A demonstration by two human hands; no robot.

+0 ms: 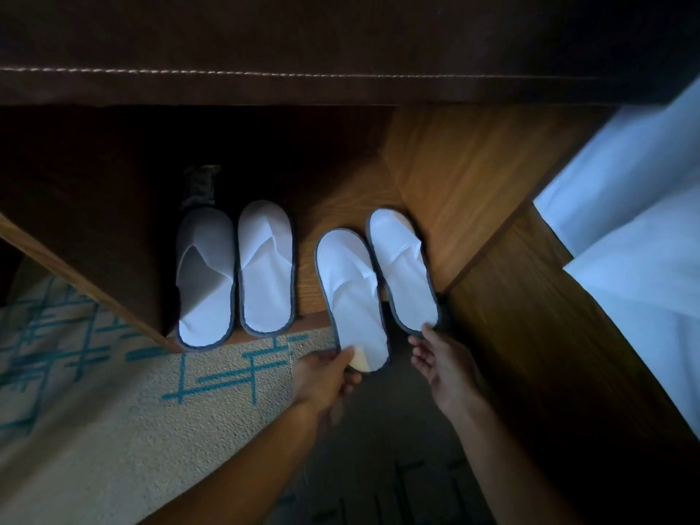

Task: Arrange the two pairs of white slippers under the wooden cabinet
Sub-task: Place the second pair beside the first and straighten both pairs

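Note:
Two pairs of white slippers with grey trim lie toes-inward in the open bottom of the wooden cabinet [473, 176]. The left pair [235, 274] lies side by side with heels at the front edge. In the right pair, one slipper [403, 270] lies against the cabinet's right wall. The other slipper [352, 297] sticks out over the carpet. My left hand [325, 377] pinches that slipper's heel between thumb and fingers. My right hand [441, 361] has its fingertips touching the heel of the slipper by the wall, fingers loosely spread.
A beige carpet [151, 392] with teal line pattern covers the floor in front. A dark brown top panel [341, 51] overhangs the opening. White bed linen [636, 240] hangs at the right beyond the cabinet's side. A small dark object [199, 183] stands behind the left pair.

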